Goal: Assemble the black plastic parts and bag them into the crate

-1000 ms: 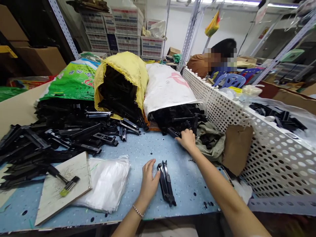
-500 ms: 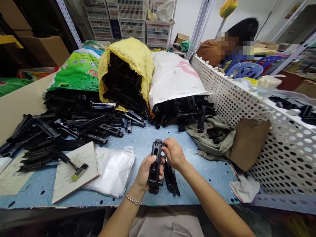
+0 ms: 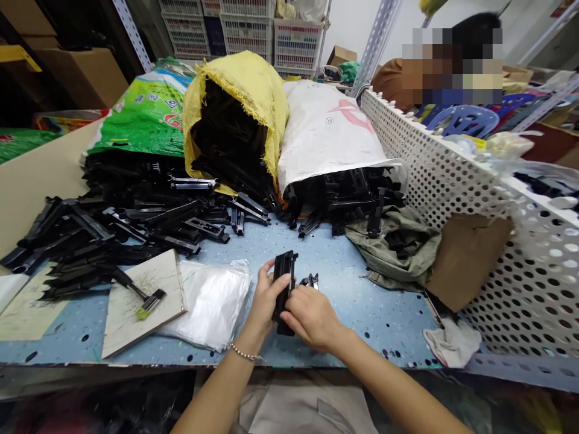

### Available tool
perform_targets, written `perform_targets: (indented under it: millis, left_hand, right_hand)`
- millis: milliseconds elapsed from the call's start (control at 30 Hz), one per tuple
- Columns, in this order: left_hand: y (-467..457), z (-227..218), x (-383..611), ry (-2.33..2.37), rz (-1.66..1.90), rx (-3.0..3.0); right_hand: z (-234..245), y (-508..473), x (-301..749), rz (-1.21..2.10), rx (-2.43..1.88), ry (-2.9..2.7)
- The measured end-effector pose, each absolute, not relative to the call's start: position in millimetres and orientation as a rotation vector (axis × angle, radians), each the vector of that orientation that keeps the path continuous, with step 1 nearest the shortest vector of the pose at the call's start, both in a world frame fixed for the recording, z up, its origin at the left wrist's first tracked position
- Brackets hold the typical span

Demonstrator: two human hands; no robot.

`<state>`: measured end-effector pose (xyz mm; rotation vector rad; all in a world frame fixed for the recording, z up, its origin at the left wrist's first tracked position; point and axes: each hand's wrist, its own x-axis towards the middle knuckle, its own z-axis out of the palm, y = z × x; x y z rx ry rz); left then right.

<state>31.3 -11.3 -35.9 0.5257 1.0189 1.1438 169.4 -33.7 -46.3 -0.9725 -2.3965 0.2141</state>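
Note:
My left hand is closed around a long black plastic part with a slotted body, held tilted over the front of the blue table. My right hand has its fingers curled against the lower right side of that same part. Beyond the right hand, a second black part lies on the tabletop, mostly hidden by the hand. Whether my right fingers also pinch something small cannot be seen.
Black parts lie heaped at left, spilling from green, yellow and white sacks. A brush-like tool rests on a board beside clear plastic bags. A perforated white wall borders the right; a person sits beyond.
The black part has turned in my left hand so its side shows. My right hand has slid from its upper end down to its lower right side. The view has shifted slightly.

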Motion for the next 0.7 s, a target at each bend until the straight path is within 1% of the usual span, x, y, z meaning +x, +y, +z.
perform_targets:
  millis: [100, 167, 267, 367, 433, 533, 600, 633, 700]
  left_hand:
    - [-20, -63, 34, 1.199, 1.207, 0.66]
    - [-32, -80, 39, 1.273, 1.197, 0.797]
    - [-49, -97, 49, 1.303, 1.164, 1.003]
    - [-52, -95, 50, 1.258, 1.168, 1.007]
    - [-41, -84, 44, 1.185, 1.209, 0.853]
    - [-13, -61, 31, 0.865, 1.169, 0.465]
    - [3, -47, 23, 0.677, 1.063, 0.291]
    - [8, -41, 21, 0.654, 1.024, 0.256]
    - [9, -33, 19, 0.728, 1.02, 0.283]
  right_hand:
    - [-48, 17, 178, 0.255, -1.212, -2.507]
    - [-48, 62, 189, 0.157, -1.466, -2.402]
    - [-49, 117, 208, 0.094, -1.533, -2.346]
    - [-47, 134, 217, 0.095, -1.507, -2.358]
    - [-43, 120, 215, 0.092, -1.439, -2.322]
    - [-34, 69, 203, 0.157, -1.07, -2.208]
    - [-27, 27, 194, 0.33, -0.781, -2.248]
    - [-24, 9, 190, 0.452, -0.685, -2.31]
    - [-22, -14, 186, 0.673, -0.657, -2.276]
